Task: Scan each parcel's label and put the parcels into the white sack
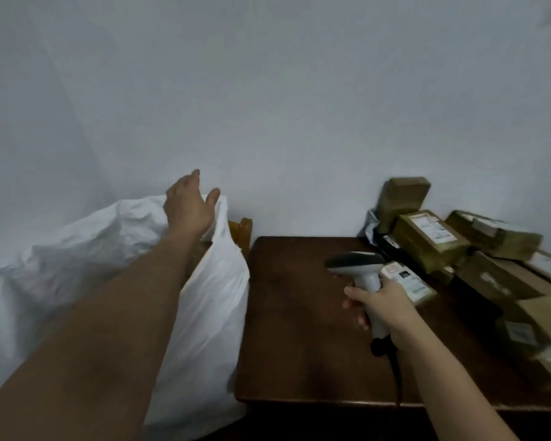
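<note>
Our left hand (pixel 188 206) hangs over the mouth of the white sack (pixel 204 300), fingers loose and spread, holding nothing; the sack lies directly beneath and toward us from them. Our right hand (pixel 379 305) is wrapped round the scanner (pixel 361 270) handle. The parcels (pixel 430 238) pile up just right of those fingers, well apart from the left, so we judge the right arm nearer.

Both forearms were bare to the frame's lower edge, with no sleeves; the left hand (pixel 188 207) and right hand (pixel 383 303) wore neither gloves nor rings.
</note>
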